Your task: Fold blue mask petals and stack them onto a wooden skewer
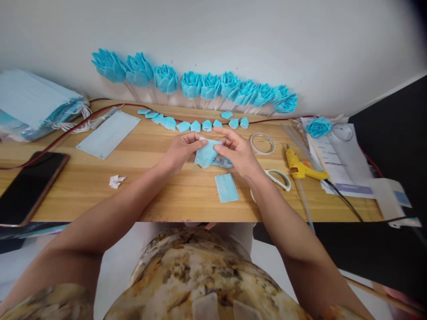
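- Fabric (187,271) patterned in brown and yellow covered the person's torso at the near edge.
- A dark phone (33,189) lay at the near left of the wooden table (167,204), white scraps (116,181) well to its right.
- A small blue rectangle (227,188) lay flat just nearer than the hands; to its right, a white loop (287,186) showed partly behind the right forearm.
- The left hand (183,149) pinched the left side of a folded blue piece (205,155), above the middle of the table.
- The right hand (238,153) gripped the same piece from the right, thumb and fingers bent around its edge.
- To the right were a yellow glue gun (296,166) and, farther left, a tape ring (265,153).
- To the left, a flat pale-blue sheet (108,134) lay near a stack of masks (36,100).
- Beyond the hands ran a row of small blue folded petals (207,126).
- At the far right, a single blue flower (319,127) rested by some papers (347,153).
- Farthest, blue flowers on thin sticks (191,84) leaned in a row against the pale wall (213,26).
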`<state>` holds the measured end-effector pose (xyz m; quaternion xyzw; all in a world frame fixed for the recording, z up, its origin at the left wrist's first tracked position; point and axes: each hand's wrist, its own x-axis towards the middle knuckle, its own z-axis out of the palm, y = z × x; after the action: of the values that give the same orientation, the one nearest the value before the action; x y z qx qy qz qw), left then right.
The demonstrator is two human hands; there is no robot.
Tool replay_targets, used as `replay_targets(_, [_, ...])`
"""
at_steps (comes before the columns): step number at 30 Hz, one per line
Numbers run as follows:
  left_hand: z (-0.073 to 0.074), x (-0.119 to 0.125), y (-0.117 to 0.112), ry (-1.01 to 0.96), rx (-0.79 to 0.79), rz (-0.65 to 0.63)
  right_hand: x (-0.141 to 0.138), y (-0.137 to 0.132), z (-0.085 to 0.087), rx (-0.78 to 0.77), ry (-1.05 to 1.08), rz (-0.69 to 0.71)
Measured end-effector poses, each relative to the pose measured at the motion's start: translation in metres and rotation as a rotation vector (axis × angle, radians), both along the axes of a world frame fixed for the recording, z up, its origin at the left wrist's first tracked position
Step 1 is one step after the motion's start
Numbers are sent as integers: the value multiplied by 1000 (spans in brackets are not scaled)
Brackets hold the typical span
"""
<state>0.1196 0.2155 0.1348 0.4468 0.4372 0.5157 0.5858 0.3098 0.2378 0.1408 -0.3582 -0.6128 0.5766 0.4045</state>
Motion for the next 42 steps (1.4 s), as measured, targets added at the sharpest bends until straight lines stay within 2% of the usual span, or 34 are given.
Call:
replay_targets(7, [1, -3, 3, -36, -7, 45, 2, 1, 2, -125, 121, 35])
replay_targets(15, [3, 0, 1, -31, -4, 35, 2, 1, 4, -195, 48, 62])
replay_targets(20, [3, 0, 2, -53, -8, 13, 2, 1, 3, -133, -101, -27])
replay_targets(26, [4, 0, 3, -78, -11, -30, 2, 4, 1, -125, -49, -62])
replay_targets(27, [4, -1, 3, -50, 4, -20, 2, 4, 1, -128, -35, -68])
replay_targets(29, [5, -1, 2, 46, 80, 83, 1, 3, 2, -127, -13, -86])
replay_targets(31, [6, 0, 0, 188, 216, 242, 0, 3, 2, -113, 4, -107])
replay_targets(33, [9, 1, -4, 328, 378, 342, -1, 2, 3, -77, 2, -128])
replay_targets(35, [11, 3, -8, 440, 512, 336, -2, 0, 3, -13, -30, -145])
replay_targets(37, [12, 5, -11, 518, 573, 267, -3, -1, 3, 59, -78, -162])
replay_targets(39, [11, 6, -11, 551, 569, 209, -3, -3, 4, 120, -113, -168])
replay_targets(42, [8, 6, -9, 521, 509, 196, -4, -6, 7, 200, -156, -166])
